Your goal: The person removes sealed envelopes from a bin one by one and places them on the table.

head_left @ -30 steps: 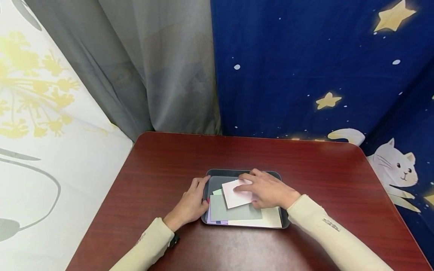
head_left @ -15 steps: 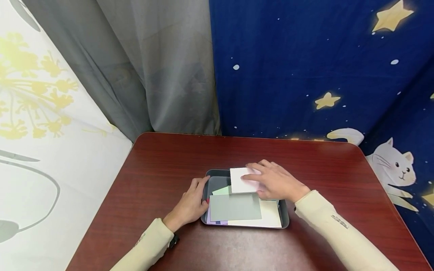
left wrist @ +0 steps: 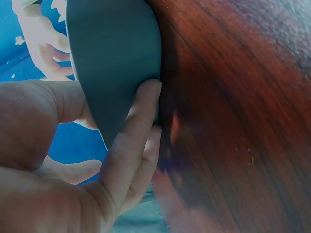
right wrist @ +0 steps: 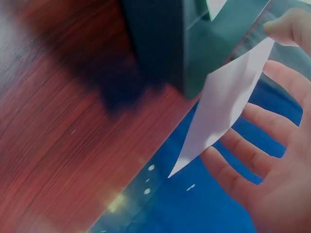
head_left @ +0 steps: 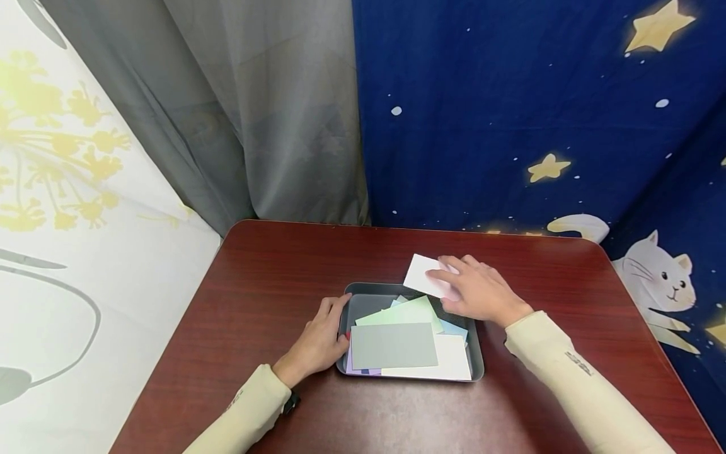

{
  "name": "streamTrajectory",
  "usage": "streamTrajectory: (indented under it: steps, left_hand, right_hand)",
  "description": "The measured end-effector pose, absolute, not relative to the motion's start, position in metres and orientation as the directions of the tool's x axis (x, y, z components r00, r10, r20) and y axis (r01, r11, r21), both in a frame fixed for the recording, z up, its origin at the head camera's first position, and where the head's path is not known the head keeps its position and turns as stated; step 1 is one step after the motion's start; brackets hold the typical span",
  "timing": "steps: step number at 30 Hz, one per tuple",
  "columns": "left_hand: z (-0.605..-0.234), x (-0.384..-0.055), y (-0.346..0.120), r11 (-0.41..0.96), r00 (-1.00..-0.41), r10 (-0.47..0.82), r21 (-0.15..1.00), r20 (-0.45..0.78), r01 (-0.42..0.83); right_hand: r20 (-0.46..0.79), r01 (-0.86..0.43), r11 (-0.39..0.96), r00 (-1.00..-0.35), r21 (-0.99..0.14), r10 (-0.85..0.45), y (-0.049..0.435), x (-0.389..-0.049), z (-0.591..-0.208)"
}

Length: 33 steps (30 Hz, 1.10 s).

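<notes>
A dark grey tray [head_left: 361, 308] on the table holds several paper cards: a grey-green card [head_left: 394, 345] on top, a pale green card [head_left: 411, 310], a blue card [head_left: 454, 330] and a white card [head_left: 458, 360]. My left hand [head_left: 316, 343] grips the tray's left side, fingers along the outer wall [left wrist: 116, 53] and thumb at the rim. With my right hand [head_left: 482, 291] I pinch a small pale pink-white card [head_left: 421, 275] by its edge, raised over the tray's far right rim. In the right wrist view this card [right wrist: 218, 104] is seen at a slant between thumb and fingers.
The reddish-brown wooden table [head_left: 283, 265] extends around the tray. A grey curtain [head_left: 300, 126] and a blue star-patterned curtain [head_left: 482, 126] hang behind its far edge. A purple card [head_left: 353, 371] peeks out at the tray's near left corner.
My right hand has lifted the small card off the pile and carried it away and to the right, past the tray's far rim. More of the green and blue cards shows. My left hand stays put.
</notes>
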<state>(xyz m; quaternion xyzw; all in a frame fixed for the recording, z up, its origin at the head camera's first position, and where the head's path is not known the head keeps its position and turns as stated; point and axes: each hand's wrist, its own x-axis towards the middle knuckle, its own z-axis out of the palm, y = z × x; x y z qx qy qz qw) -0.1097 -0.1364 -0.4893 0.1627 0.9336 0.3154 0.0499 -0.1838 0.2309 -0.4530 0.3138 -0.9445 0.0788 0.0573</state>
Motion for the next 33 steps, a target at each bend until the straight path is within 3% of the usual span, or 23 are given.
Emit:
streamTrajectory:
  steps: [9,33]
  left_hand:
    - [-0.488,-0.11,-0.136,0.746,-0.941,0.339,0.609,0.003,0.271]
    - [-0.49,-0.111,-0.137,0.739,-0.94,0.342,0.612,0.016,0.28]
  right_hand:
    - [0.116,-0.506,0.848,-0.862,-0.158,-0.493,0.255,-0.196,-0.459]
    - [-0.03,-0.245,0.941,-0.966,-0.234,-0.258,0.287,-0.212,-0.47]
